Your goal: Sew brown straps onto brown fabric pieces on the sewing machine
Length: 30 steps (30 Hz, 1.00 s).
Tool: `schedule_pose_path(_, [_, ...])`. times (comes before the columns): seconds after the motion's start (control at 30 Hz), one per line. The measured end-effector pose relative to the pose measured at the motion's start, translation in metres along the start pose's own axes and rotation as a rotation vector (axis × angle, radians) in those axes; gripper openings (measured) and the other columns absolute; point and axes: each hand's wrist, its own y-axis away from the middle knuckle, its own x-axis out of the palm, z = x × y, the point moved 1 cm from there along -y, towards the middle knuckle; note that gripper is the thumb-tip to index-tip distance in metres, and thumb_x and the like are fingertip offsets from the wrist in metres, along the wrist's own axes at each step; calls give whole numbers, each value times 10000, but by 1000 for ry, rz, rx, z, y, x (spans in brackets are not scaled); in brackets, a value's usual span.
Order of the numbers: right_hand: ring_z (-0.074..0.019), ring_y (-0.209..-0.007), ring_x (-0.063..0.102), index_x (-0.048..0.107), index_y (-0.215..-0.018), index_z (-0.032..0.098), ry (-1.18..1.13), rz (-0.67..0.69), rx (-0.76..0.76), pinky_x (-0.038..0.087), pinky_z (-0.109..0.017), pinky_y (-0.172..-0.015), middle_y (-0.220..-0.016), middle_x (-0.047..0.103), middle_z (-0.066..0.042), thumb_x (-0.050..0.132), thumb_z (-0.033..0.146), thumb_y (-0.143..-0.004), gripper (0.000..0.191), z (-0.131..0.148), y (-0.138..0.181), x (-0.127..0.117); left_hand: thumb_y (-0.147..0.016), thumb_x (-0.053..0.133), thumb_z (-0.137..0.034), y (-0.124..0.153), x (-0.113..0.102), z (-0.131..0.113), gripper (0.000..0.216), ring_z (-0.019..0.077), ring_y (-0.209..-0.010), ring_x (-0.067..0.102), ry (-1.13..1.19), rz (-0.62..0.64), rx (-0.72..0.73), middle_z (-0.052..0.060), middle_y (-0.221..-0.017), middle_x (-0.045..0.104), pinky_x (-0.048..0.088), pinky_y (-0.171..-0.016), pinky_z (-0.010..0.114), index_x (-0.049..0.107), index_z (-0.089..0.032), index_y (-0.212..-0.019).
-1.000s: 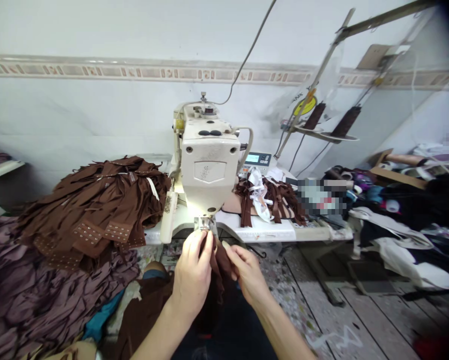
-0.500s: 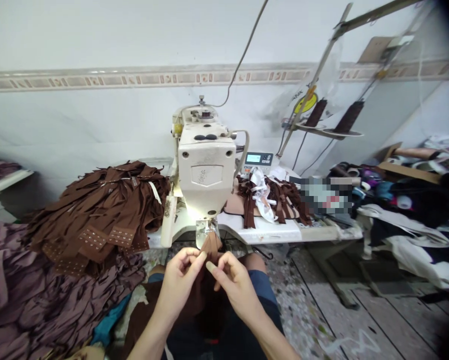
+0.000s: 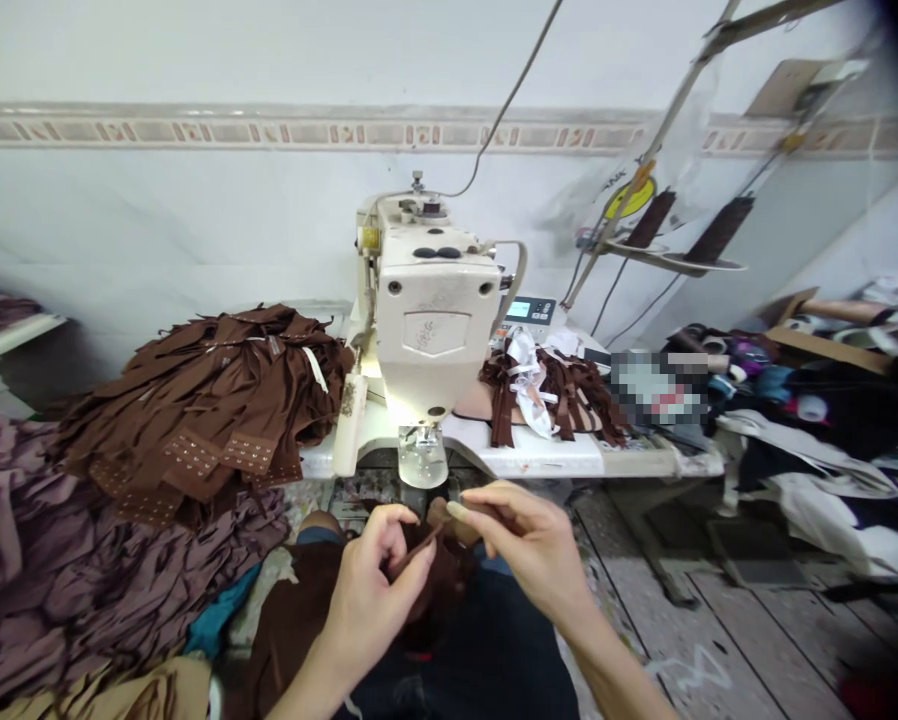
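Note:
Brown fabric (image 3: pixel 438 575) hangs between my hands and drapes over my lap, below the head of a white sewing machine (image 3: pixel 438 330). My left hand (image 3: pixel 378 585) is closed, thumb and fingers pinching an edge of the fabric. Just to its right, my right hand (image 3: pixel 520 540) pinches with thumb and forefinger at the top of the same brown fabric; the exact bit between its fingertips is small and partly hidden. Both hands are in front of the machine's presser foot area (image 3: pixel 423 450), apart from it.
A heap of brown garment pieces with metal hooks (image 3: pixel 216 400) lies left of the machine, mauve fabric (image 3: pixel 119 590) below it. Brown and white straps (image 3: pixel 531 385) lie on the table at right. A thread stand (image 3: pixel 666 255) holds dark cones. Tile floor shows at lower right.
The brown fabric's raised tip has come down from near the presser foot. My hands have moved apart slightly, the right one up and to the right. The view has shifted a little.

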Motion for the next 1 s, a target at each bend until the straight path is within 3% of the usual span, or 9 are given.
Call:
schedule_pose_path(0.1, [-117, -472, 556, 836, -858, 200, 10, 78, -16, 431, -258, -449, -733, 707, -32, 877, 490, -845, 294, 3, -13, -5, -1001, 643, -368, 3, -2, -5, 505, 97, -535, 363, -3, 186, -15, -116, -600, 369, 284, -554, 207, 622, -160, -1460])
schedule_pose_path(0.23, [-124, -476, 545, 821, -832, 186, 29, 122, 72, 429, -243, -441, -682, 727, -33, 877, 531, -817, 351, 2, -31, 3, -1029, 601, -504, -8, -2, -8, 491, 100, -556, 424, 166, 299, -127, -60, -627, 539, 327, -553, 210, 728, -129, -1319])
schedule_pose_path(0.37, [-137, -507, 561, 789, -779, 178, 43, 73, 80, 456, -251, -478, -669, 729, -37, 886, 549, -786, 384, -5, -52, 9, -1016, 622, -531, -22, -2, -11, 444, 135, -645, 576, 287, 216, -156, 21, -780, 710, 443, -613, 227, 776, -135, -1145])
schedule_pose_path(0.47, [-124, -495, 536, 766, -781, 175, 4, 48, 65, 438, -252, -487, -687, 733, -34, 868, 518, -797, 358, -14, -66, 12, -1034, 625, -447, -26, -4, -12, 324, 152, -676, 634, 87, 73, -49, 16, -776, 723, 488, -628, 228, 789, -169, -1058])
schedule_pose_path(0.53, [-128, -514, 551, 765, -795, 174, 8, 30, 48, 438, -256, -504, -725, 750, -44, 837, 476, -812, 311, -19, -74, 13, -1048, 617, -371, -24, -6, -13, 253, 172, -742, 694, -126, -74, 110, 27, -831, 737, 545, -680, 239, 788, -188, -1082])
schedule_pose_path(0.6, [-153, -563, 598, 772, -805, 176, 23, 30, 28, 461, -267, -539, -746, 762, -53, 810, 442, -812, 269, -22, -82, 14, -1064, 595, -285, -22, -8, -14, 257, 203, -923, 764, -326, -184, 329, 74, -1047, 773, 605, -800, 261, 759, -209, -1246])
schedule_pose_path(0.73, [-214, -706, 703, 784, -801, 189, 68, 65, -42, 542, -318, -680, -808, 798, -70, 782, 398, -787, 209, -23, -99, 13, -1076, 574, -202, -20, -2, -13, 462, 236, -1225, 752, -630, -101, 661, 116, -1463, 693, 624, -1004, 291, 585, -247, -1536])
schedule_pose_path(0.83, [-239, -794, 741, 785, -789, 199, 147, 92, -91, 566, -342, -765, -859, 817, -77, 748, 351, -781, 157, -24, -109, 12, -1080, 566, -204, -22, 5, -13, 496, 256, -1271, 735, -717, -77, 681, 130, -1493, 681, 634, -1026, 322, 530, -214, -1575])
schedule_pose_path(1.0, [-232, -770, 734, 789, -819, 198, 201, 99, -95, 552, -319, -728, -836, 814, -62, 721, 313, -788, 136, -31, -123, 15, -1086, 553, -214, -26, 20, -14, 475, 268, -1236, 756, -774, -175, 625, 153, -1482, 683, 668, -962, 333, 528, -195, -1560])
